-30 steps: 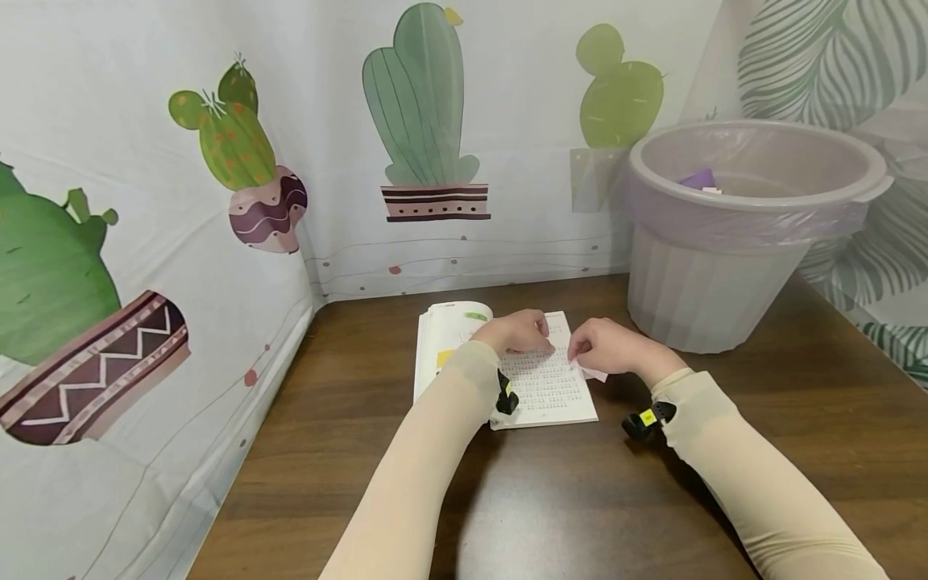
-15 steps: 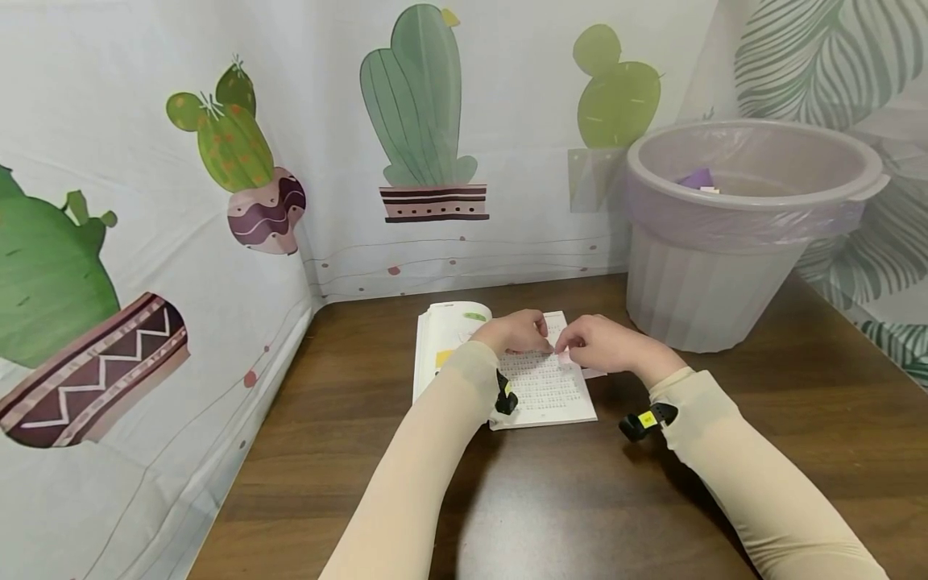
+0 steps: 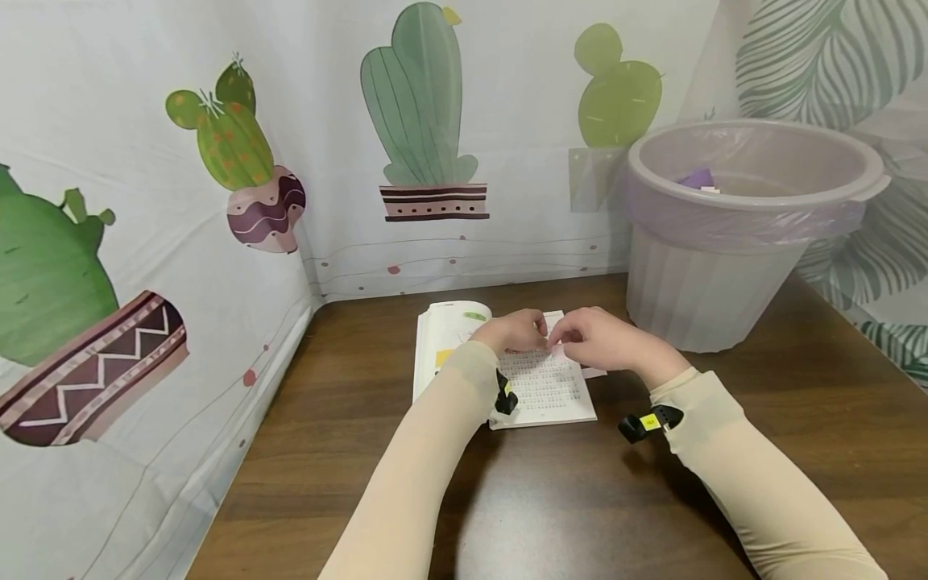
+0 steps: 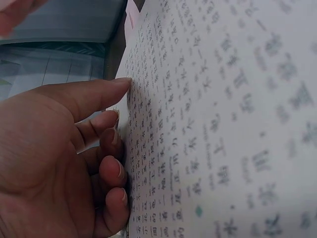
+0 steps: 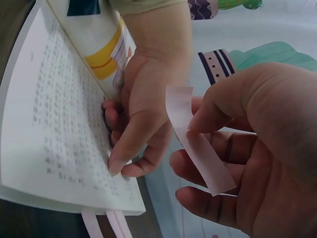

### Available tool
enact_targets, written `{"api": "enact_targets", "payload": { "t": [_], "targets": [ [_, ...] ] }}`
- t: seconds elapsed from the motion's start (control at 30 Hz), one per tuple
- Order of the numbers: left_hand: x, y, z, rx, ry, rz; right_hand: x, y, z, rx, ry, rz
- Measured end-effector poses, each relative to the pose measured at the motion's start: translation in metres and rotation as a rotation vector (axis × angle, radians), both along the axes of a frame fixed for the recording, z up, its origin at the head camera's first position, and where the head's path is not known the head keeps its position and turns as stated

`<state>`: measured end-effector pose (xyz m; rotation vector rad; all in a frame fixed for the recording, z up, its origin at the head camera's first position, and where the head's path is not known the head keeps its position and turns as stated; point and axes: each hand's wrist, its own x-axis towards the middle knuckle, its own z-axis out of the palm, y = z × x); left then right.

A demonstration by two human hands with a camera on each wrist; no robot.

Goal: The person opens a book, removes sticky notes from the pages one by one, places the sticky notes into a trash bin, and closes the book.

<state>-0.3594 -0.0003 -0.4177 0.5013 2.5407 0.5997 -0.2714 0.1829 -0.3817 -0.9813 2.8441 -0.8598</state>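
An open book [image 3: 551,391] of printed text lies on the table, a picture page on its left side. My left hand [image 3: 516,332] rests its fingertips on the right-hand page, fingers loosely bent; in the left wrist view, the thumb and fingers [image 4: 114,168] touch the paper. Over the same page, close to the left fingertips, is my right hand [image 3: 598,337]. Its thumb and index finger pinch a short pink paper strip [image 5: 198,144], clearly seen in the right wrist view. Two more pink strips [image 5: 119,225] stick out from the book's edge.
A pale grey bin [image 3: 714,282] with a purple-tinted liner stands at the right rear of the wooden table [image 3: 348,451]. Something purple [image 3: 698,179] shows inside it. A cactus-print cloth [image 3: 536,105] hangs behind and along the left.
My right hand has shifted left and slightly away from me, from the book's right edge to beside the left fingertips, carrying the pink strip. The left hand stays in place.
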Motion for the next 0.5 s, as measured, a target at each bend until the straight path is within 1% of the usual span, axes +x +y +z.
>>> {"api": "enact_targets", "payload": {
  "t": [0.17,0.33,0.5],
  "targets": [
    [0.000,-0.003,0.000,0.023,-0.004,-0.010,0.004,-0.004,0.006,-0.042,0.014,0.017],
    [0.000,-0.004,-0.002,0.040,0.001,-0.022,0.008,-0.007,0.011,-0.058,0.044,0.002],
    [-0.002,-0.001,-0.002,0.004,0.025,-0.036,0.011,-0.008,0.017,-0.071,0.086,-0.016]
  ]
}}
